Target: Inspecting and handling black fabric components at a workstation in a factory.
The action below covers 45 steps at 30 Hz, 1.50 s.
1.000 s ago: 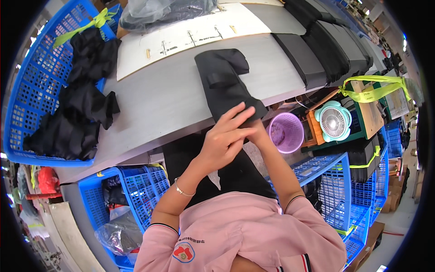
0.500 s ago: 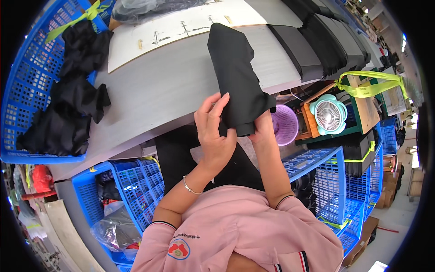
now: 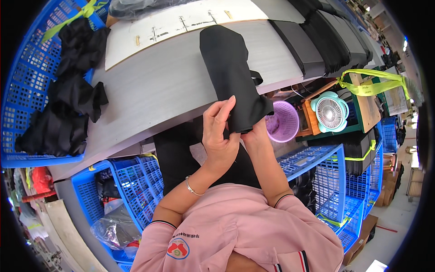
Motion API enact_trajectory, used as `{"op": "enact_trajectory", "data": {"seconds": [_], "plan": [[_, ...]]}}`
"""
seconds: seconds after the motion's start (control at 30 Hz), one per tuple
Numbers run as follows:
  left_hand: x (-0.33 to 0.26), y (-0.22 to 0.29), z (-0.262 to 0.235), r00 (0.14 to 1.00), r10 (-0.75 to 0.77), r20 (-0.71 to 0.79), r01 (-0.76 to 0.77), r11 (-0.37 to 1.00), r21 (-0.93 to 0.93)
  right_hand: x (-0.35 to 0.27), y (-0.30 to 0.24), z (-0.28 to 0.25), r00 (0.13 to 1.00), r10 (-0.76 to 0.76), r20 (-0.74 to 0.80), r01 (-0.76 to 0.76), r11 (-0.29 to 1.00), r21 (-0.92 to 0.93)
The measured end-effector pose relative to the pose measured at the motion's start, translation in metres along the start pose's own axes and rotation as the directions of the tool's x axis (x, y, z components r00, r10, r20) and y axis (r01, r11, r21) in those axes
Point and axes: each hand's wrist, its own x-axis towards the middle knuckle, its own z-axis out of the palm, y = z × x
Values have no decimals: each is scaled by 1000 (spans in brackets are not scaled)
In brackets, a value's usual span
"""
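Note:
A long piece of black fabric (image 3: 229,68), looking folded or tube-like, reaches from my hands out over the grey table. A small black strap loop (image 3: 257,78) sticks out from its right side. My left hand (image 3: 219,131) grips the near left edge of the fabric, thumb low at the hem and the other fingers raised along its side. At the near right corner, my right hand (image 3: 256,132) is closed on the same piece; most of its fingers are hidden beneath the cloth.
The grey table (image 3: 149,81) carries a white marked board (image 3: 181,29) and stacks of black and grey pieces (image 3: 297,50). A blue basket (image 3: 27,90) with black cloth (image 3: 59,129) stands left. Right are a purple basket (image 3: 284,122), a small fan (image 3: 331,112) and blue crates (image 3: 328,181).
The fabric's far end has swung slightly left, and the strap loop now shows on its right side. Both hands keep their hold; my left hand has shifted slightly right.

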Motion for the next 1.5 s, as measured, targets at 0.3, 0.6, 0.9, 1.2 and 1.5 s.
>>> {"op": "enact_trajectory", "data": {"seconds": [0.3,0.6,0.9,1.2,1.5], "plan": [[-14,-11,2,998,-67,0,67,997,26,8,9,-11,992,67,104,-72,996,45],[-15,-18,-20,975,-179,130,208,938,-278,32,31,-14,891,-436,-126,156,554,-818],[-15,-52,-35,768,-638,-52,542,692,-476,25,-4,-1,951,137,276,169,519,-838],[-33,-72,-13,598,-766,236,685,335,-647,25,55,-2,911,-73,406,272,-633,-724],[-58,-85,-9,602,-745,287,721,352,-597,22,52,-10,818,57,572,431,-720,-544]]}}
